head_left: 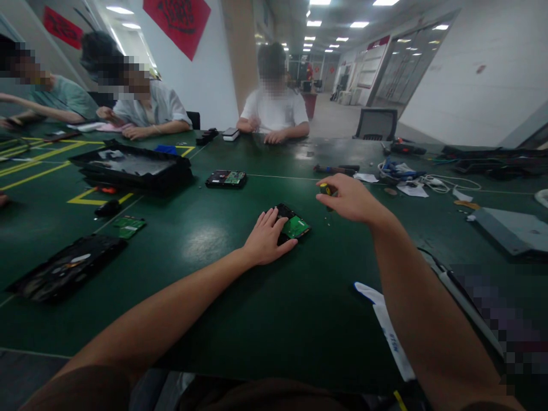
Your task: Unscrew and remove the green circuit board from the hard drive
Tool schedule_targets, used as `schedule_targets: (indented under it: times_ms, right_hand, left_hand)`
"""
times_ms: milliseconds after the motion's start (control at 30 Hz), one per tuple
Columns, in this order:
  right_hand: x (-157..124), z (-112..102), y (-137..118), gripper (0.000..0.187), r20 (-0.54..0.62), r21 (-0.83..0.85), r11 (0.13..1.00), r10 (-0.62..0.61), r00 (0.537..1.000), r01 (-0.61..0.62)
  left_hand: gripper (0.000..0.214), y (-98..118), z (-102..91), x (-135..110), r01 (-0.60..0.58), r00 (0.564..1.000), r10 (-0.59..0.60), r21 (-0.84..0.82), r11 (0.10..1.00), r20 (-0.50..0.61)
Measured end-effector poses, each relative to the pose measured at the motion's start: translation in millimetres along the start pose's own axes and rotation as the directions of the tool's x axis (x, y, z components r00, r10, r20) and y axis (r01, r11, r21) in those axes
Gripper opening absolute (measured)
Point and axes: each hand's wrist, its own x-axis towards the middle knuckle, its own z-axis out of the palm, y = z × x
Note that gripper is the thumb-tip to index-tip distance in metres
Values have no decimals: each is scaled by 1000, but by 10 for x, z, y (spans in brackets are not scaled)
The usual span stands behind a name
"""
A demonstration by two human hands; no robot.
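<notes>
A hard drive (295, 227) with a green circuit board lies on the green table in front of me. My left hand (268, 238) rests on its left part, fingers stretched and spread, covering some of it. Right of the drive, above the tabletop, my right hand (345, 197) is closed around a screwdriver (327, 189) with a yellow and black handle. The screwdriver's tip is too small to make out. Tiny loose bits, perhaps screws, lie on the table below this hand. Farther back sits a second hard drive (226, 178), its board facing up.
Left are a black casing (132, 165), a loose green board (129, 226) and a dark panel (66, 267). On the right lie tools (336, 169), cables (449, 181), a grey metal box (511, 228) and a white strip (391, 334). Several people sit around the table.
</notes>
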Motion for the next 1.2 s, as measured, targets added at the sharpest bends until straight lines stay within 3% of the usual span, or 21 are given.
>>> schedule_targets:
  times_ms: [167, 400, 1200]
  right_hand:
    - [-27, -114, -71, 25, -102, 136, 990, 50, 994, -36]
    - [-33, -4, -161, 29, 8, 461, 885, 67, 998, -63]
    - [-48, 107, -305, 28, 74, 501, 863, 23, 997, -57]
  left_hand:
    - [73, -12, -38, -1, -20, 1000, 20, -32, 999, 15]
    - [72, -35, -38, 7, -13, 1000, 14, -39, 999, 11]
    - [68, 5, -77, 0, -8, 1000, 8, -40, 999, 5]
